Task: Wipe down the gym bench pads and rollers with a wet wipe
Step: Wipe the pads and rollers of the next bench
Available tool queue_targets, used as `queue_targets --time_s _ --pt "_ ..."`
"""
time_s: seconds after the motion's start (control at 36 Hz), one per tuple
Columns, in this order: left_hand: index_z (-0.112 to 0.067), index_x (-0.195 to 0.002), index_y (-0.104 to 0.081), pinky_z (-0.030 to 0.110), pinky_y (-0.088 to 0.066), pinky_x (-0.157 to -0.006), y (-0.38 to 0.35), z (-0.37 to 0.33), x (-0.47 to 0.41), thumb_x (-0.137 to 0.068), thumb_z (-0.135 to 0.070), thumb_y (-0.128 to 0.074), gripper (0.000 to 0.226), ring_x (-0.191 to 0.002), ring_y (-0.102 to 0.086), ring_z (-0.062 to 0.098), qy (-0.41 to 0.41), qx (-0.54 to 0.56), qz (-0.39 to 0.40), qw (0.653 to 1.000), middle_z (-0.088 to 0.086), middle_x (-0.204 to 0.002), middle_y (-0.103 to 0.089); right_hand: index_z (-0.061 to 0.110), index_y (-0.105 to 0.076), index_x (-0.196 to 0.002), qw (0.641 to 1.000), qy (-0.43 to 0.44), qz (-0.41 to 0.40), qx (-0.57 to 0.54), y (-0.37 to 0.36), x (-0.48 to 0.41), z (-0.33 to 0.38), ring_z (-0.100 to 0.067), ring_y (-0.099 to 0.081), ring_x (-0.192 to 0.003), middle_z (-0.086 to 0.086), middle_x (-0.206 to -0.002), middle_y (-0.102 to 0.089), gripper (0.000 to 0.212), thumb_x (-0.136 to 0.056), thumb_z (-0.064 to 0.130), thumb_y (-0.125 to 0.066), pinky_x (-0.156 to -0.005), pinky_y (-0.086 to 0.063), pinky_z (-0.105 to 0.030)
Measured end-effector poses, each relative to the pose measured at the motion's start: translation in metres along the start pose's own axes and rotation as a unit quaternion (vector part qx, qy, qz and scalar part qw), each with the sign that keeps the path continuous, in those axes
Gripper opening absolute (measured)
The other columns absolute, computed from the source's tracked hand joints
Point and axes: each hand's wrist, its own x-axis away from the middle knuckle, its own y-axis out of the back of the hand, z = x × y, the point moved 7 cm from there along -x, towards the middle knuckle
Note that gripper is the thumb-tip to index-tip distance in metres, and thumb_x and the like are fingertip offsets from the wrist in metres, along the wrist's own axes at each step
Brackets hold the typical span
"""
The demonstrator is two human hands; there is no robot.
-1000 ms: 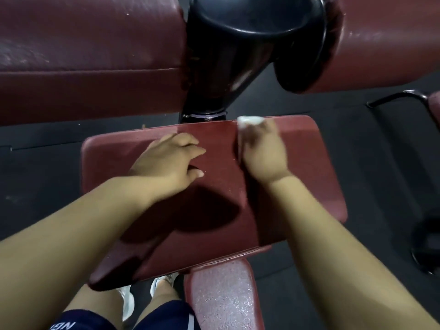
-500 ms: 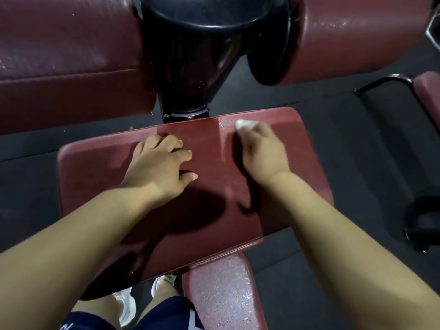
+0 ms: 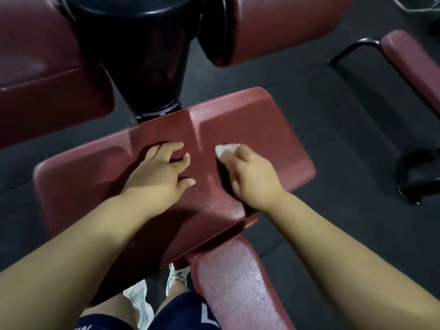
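Observation:
A wide maroon bench pad (image 3: 266, 129) lies below me, damp and shiny near its middle. My right hand (image 3: 254, 177) holds a crumpled white wet wipe (image 3: 226, 150) under its fingers and presses it onto the pad's right half. My left hand (image 3: 164, 170) rests on the pad's middle with fingers spread and loosely bent, holding nothing. Two maroon rollers sit above, the left roller (image 3: 42, 75) and the right roller (image 3: 283, 25), on either side of a black post (image 3: 145, 60).
A narrower maroon pad (image 3: 238, 282) with a worn, speckled surface runs toward me at the bottom. Another maroon pad on a black frame (image 3: 414, 65) stands at the right. Black metal hardware (image 3: 419, 177) lies on the dark rubber floor. My legs and white shoes (image 3: 138, 301) show below.
My right hand has drawn the wipe back from the pad's far edge toward me. The left hand stayed put on the pad. The view shifted, so the pad appears lower.

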Motion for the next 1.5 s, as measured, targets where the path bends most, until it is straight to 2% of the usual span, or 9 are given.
queue_targets --time_s 0.11,0.25,0.33,0.42,0.56,0.83,1.17,1.36,1.5 --pt "-0.02 -0.144 -0.037 0.029 -0.013 -0.117 -0.007 -0.003 0.002 -0.092 -0.041 -0.05 0.057 -0.142 -0.006 0.018 0.0 -0.021 -0.002 1.0 -0.004 -0.156 -0.016 0.004 -0.07 -0.099 0.993 0.109 -0.017 0.03 0.017 0.022 -0.018 -0.028 -0.06 -0.085 -0.007 -0.101 -0.062 0.025 -0.084 0.009 -0.051 -0.07 -0.052 -0.038" --pt "-0.019 -0.145 -0.034 0.033 -0.014 -0.117 -0.011 -0.002 0.002 -0.094 -0.04 -0.047 0.056 -0.143 -0.006 0.02 0.004 -0.027 -0.01 1.0 -0.002 -0.157 -0.014 0.009 -0.066 -0.11 0.923 -0.345 -0.163 0.057 0.053 0.066 -0.125 -0.028 -0.052 -0.08 -0.015 -0.101 -0.056 0.028 -0.094 0.016 -0.043 -0.069 -0.046 -0.034" --pt "-0.019 -0.145 -0.033 0.035 -0.013 -0.117 -0.011 -0.002 0.003 -0.094 -0.04 -0.046 0.057 -0.143 -0.007 0.022 -0.002 -0.037 -0.011 0.999 -0.001 -0.157 -0.013 0.006 -0.061 -0.099 0.87 -0.46 -0.158 0.086 0.051 0.078 -0.12 -0.024 -0.039 -0.07 -0.011 -0.089 -0.044 0.025 -0.094 0.01 -0.037 -0.063 -0.031 -0.029" --pt "-0.018 -0.146 -0.032 0.034 -0.012 -0.118 -0.011 -0.002 0.004 -0.095 -0.04 -0.046 0.057 -0.144 -0.007 0.021 -0.005 -0.039 -0.014 0.999 0.0 -0.157 -0.014 0.012 -0.056 -0.087 0.926 -0.342 -0.148 0.06 0.034 0.069 -0.062 -0.029 -0.051 -0.077 -0.007 -0.087 -0.053 0.017 -0.085 0.004 -0.04 -0.06 -0.04 -0.032" --pt "-0.014 -0.133 -0.052 0.037 -0.026 -0.112 -0.001 -0.004 0.012 -0.088 -0.032 -0.061 0.049 -0.136 -0.025 0.026 -0.033 -0.031 -0.055 0.997 0.003 -0.148 -0.036 0.003 -0.062 -0.116 0.998 0.026 -0.05 -0.043 0.006 0.086 0.022 -0.029 -0.059 -0.101 -0.011 -0.109 -0.06 0.036 -0.084 0.007 -0.046 -0.089 -0.05 -0.033" --pt "-0.015 -0.118 -0.066 0.044 -0.04 -0.1 -0.001 0.013 0.056 -0.083 -0.024 -0.069 0.036 -0.117 -0.043 0.031 -0.064 -0.038 -0.076 0.994 0.0 -0.133 -0.053 0.01 -0.06 -0.119 0.875 -0.441 -0.199 -0.023 0.02 0.109 -0.049 -0.015 -0.044 -0.081 -0.011 -0.107 -0.054 0.03 -0.097 0.012 -0.039 -0.078 -0.042 -0.026" --pt "-0.017 -0.123 -0.062 0.033 -0.03 -0.107 0.003 0.041 0.096 -0.088 -0.02 -0.063 0.035 -0.128 -0.037 0.023 -0.093 -0.032 -0.045 0.994 -0.004 -0.139 -0.049 0.007 -0.062 -0.119 0.97 -0.123 -0.104 -0.18 -0.051 0.11 0.158 -0.02 -0.055 -0.112 -0.007 -0.117 -0.059 0.032 -0.089 0.008 -0.052 -0.089 -0.05 -0.031" --pt "-0.018 -0.12 -0.063 0.029 -0.027 -0.108 0.011 0.048 0.106 -0.093 -0.029 -0.055 0.03 -0.124 -0.043 0.022 -0.109 -0.085 0.018 0.99 -0.005 -0.134 -0.052 0.021 -0.065 -0.121 0.964 -0.175 0.093 -0.179 -0.033 0.117 0.132 -0.017 -0.056 -0.099 -0.001 -0.099 -0.056 0.029 -0.093 0.023 -0.059 -0.09 -0.043 -0.026" --pt "-0.022 -0.123 -0.058 0.034 -0.046 -0.091 0.022 0.032 0.1 -0.094 -0.038 -0.05 0.035 -0.112 -0.053 0.019 -0.112 -0.1 0.051 0.987 -0.004 -0.121 -0.057 0.033 -0.069 -0.113 0.957 -0.25 0.065 -0.131 0.009 0.125 0.089 0.009 -0.043 -0.086 0.024 -0.077 -0.043 0.029 -0.091 0.046 -0.056 -0.081 -0.032 -0.005"
